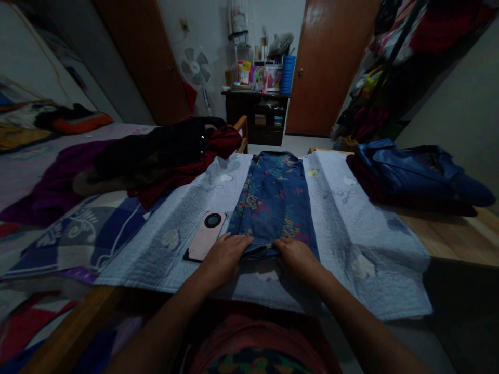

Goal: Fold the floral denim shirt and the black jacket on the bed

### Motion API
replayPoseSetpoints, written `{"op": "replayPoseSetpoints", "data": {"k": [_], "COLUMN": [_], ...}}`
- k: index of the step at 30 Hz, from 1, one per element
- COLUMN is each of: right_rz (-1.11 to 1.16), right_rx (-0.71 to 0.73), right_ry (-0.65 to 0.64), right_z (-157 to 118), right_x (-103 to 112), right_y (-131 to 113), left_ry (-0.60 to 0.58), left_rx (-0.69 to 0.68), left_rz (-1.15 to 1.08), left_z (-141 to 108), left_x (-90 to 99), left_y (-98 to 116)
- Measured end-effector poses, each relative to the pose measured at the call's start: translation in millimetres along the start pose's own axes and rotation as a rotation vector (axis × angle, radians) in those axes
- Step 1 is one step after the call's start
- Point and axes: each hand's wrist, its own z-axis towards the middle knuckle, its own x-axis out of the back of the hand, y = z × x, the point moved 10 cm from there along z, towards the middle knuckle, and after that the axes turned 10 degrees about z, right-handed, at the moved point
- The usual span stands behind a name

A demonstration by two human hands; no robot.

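A blue shirt (275, 192) printed with colourful leaves lies folded into a long rectangle in front of me, its collar end away from me. At its near edge, my left hand (228, 255) grips the left corner with curled fingers. My right hand (297, 255) is closed on the same edge, a little to the right, thumb towards the middle. The fingertips are partly hidden in the cloth. Close by my left hand rests a pink phone (206, 236) with a round black camera. Under everything spreads a light grey-blue quilted cloth (339, 228).
Folded blue and maroon clothes (417, 174) are stacked on a wooden surface (456, 236) at the right. Dark clothes (156, 148) lie heaped on the bed at the left. A fan (196, 66), a dark cabinet (255, 117) and a brown door (317, 67) stand at the back.
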Motion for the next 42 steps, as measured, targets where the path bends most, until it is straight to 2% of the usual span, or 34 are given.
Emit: {"op": "replayPoseSetpoints", "data": {"k": [3,6,8,10,13,15,18,22,26,32,37,42], "right_rz": [0.024,0.069,0.113,0.168,0.254,0.302,0.354,0.401,0.423,0.405,0.388,0.383], "right_rx": [0.002,0.001,-0.004,-0.008,-0.006,0.003,0.033,0.069,0.088,0.101,0.057,0.061], "right_ry": [0.009,0.004,-0.011,-0.042,-0.064,-0.058,-0.056,-0.039,-0.032,0.044,0.018,-0.060], "right_z": [0.1,1.0,2.2,3.7,5.9,7.3,9.0,8.0,-1.0,-15.0,-4.5,10.4], "right_x": [2.2,6.4,9.5,11.3,14.5,17.0,17.9,18.0,12.6,9.6,9.7,15.2], "right_y": [0.7,3.4,6.4,9.5,13.5,15.2,14.8,12.4,9.9,2.5,6.9,17.9], "left_ry": [0.125,0.288,0.344,0.355,0.281,0.231,0.221,0.173,0.096,0.077,0.102,0.116], "left_rx": [0.045,0.185,0.297,0.356,0.307,0.225,0.087,-0.036,-0.031,0.016,0.026,-0.030], "left_rz": [-0.063,-0.182,-0.331,-0.519,-0.666,-0.587,-0.417,-0.396,-0.452,-0.501,-0.450,-0.264], "left_z": [-7.1,-18.7,-25.4,-26.8,-16.3,-5.9,8.9,24.4,30.4,28.9,31.3,37.1], "left_x": [16.4,27.0,20.7,6.6,-12.9,-14.3,-2.5,4.5,-5.0,-15.5,-16.0,-11.8], "left_y": [-13.9,-37.0,-55.8,-71.3,-80.4,-77.5,-62.6,-39.3,-35.2,-43.8,-43.1,-20.8]}}
